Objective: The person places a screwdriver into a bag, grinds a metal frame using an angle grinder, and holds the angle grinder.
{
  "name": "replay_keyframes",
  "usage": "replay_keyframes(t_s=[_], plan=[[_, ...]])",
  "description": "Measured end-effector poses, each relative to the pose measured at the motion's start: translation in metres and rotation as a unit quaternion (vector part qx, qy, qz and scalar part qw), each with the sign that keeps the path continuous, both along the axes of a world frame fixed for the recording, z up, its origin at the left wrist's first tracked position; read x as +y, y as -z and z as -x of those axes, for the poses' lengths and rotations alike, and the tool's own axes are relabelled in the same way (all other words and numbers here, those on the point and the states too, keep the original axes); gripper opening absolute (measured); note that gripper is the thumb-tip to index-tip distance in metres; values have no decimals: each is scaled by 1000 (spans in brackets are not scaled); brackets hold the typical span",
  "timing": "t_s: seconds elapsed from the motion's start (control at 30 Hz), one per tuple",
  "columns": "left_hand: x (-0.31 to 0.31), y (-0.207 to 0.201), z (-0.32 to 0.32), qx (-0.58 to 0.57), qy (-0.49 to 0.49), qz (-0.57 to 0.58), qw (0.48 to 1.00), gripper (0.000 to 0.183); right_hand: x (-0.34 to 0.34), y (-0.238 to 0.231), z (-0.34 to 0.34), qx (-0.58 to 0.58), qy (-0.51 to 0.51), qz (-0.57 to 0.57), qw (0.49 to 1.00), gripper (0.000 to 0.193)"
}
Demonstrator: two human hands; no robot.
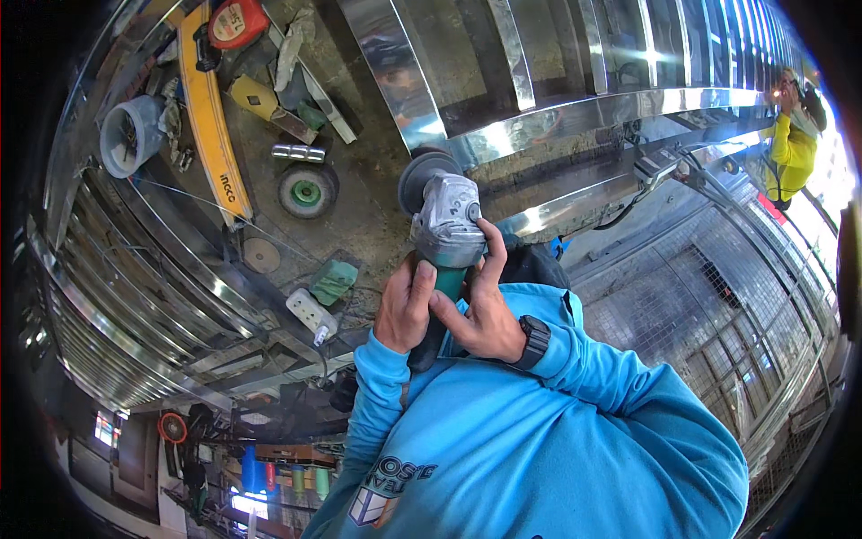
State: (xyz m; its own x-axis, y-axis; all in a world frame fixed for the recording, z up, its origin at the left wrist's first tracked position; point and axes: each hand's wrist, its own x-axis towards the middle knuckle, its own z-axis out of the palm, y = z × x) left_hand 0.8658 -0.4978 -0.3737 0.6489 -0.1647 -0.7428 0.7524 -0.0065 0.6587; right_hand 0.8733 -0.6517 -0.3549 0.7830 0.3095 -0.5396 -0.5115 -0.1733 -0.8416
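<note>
Both of my hands are wrapped around the body of an angle grinder [451, 216] with a green body and a worn grey metal head. My left hand [404, 307] grips its left side. My right hand [483, 310], wearing a black watch, holds the right side, with a finger stretched along the head. The grinder's round disc [426, 182] is at the corner of a shiny metal frame [395, 76] with parallel bars; whether they touch I cannot tell. Part of the handle is hidden by my fingers.
To the left lie a yellow spirit level [208, 126], a red tape measure [237, 24], a clear plastic tub [131, 136], a flap wheel [308, 190], a green block [333, 281] and a white socket strip [310, 311]. A person in yellow [794, 148] stands far right.
</note>
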Motion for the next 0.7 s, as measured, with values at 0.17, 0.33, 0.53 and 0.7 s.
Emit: replay_keyframes(t_s=[0.17,0.33,0.53,0.7], plan=[[-3,-2,-7,8,-2,-9,1000,57,-2,2,-2,5,6,-1,1000,100],[-4,0,-9,5,-3,-3,1000,57,-3,0,-9,29,20,-8,999,101],[-4,3,-6,16,-33,21,999,55,0,-3,-15,13,-1,3,1000,101],[-6,1,-11,25,-21,25,999,54,-4,-1,-16,13,3,3,1000,102]])
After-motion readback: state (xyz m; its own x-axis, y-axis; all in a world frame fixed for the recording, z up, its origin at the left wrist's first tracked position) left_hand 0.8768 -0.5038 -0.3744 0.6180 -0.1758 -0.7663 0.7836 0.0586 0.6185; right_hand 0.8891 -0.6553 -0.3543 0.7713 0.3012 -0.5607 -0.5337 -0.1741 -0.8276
